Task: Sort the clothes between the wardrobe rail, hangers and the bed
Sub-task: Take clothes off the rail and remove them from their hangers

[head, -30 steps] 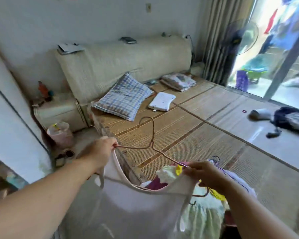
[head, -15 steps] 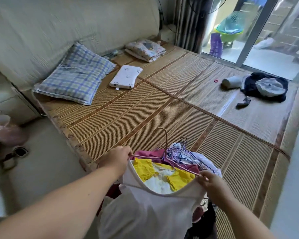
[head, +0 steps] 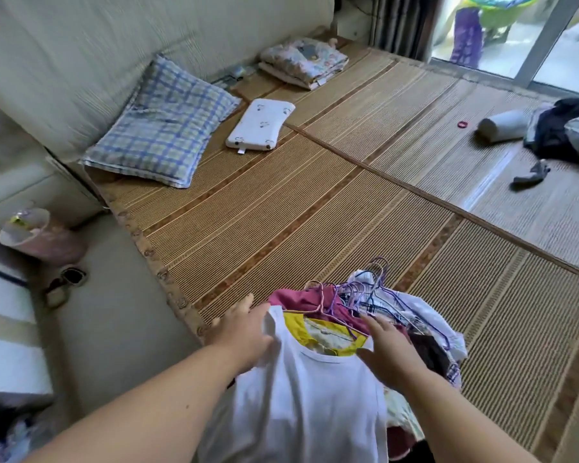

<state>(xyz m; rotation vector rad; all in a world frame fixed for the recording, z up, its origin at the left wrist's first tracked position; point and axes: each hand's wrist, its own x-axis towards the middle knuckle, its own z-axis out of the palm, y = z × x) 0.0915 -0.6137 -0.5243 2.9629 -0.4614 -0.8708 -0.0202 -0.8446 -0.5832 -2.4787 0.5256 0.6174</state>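
Head view:
1. White top [head: 301, 396] lay over the clothes pile [head: 428, 315] and hangers [head: 361, 292] at the near edge of the bed [head: 281, 212].
2. Right hand [head: 386, 349] rested flat on it, fingers straight; the hold of the left hand [head: 244, 332] could not be told.
3. Smoothing both shoulders evenly should prevent creases.

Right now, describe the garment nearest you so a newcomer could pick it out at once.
On the bamboo mat, a pile of clothes on wire hangers sits at the near edge. The white top lies over its near side, between the left hand and right hand. It alone is plain white, its scooped neck showing a yellow garment beneath.
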